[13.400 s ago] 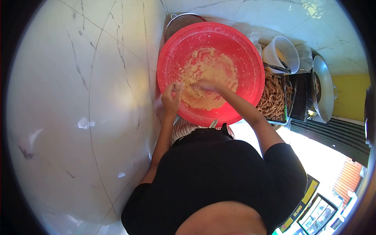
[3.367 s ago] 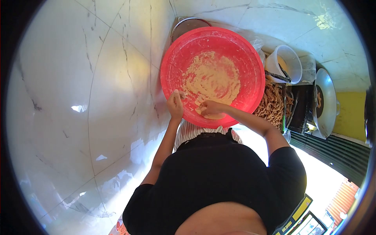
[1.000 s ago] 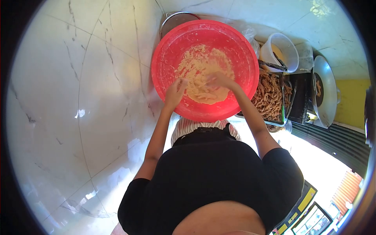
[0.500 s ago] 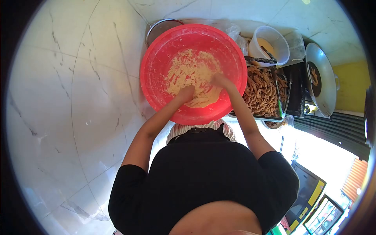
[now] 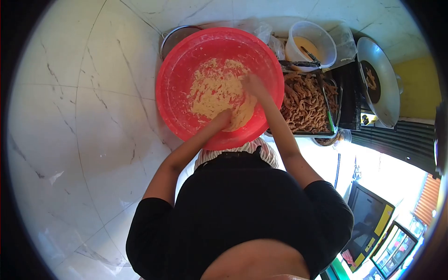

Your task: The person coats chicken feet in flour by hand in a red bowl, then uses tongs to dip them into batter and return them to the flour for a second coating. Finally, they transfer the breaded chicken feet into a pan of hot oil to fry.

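Note:
A wide red plastic basin (image 5: 175,93) holds a pale yellow, clumpy mass that looks like flour or a dry batter mix (image 5: 212,91). Both of my hands are down inside it. My left hand (image 5: 223,120) presses into the near edge of the mix, its fingers curled down and hidden. Farther back on the right, my right hand (image 5: 253,85) touches the mix at its side, bent downward and slightly blurred. Whether either hand grips anything cannot be made out. Loose powder coats the basin's inner wall.
Right of the basin stands a tray of brown fried strips (image 5: 303,105) with tongs (image 5: 301,64) across its back. Behind it is a clear tub of yellowish liquid (image 5: 319,44). A large wok (image 5: 389,93) stands at far right. A metal-rimmed vessel (image 5: 173,39) sits behind the basin.
The view has shifted a little, so basin and tray appear farther left. My right hand has moved slightly back within the basin; my left hand stays near the front of the mix.

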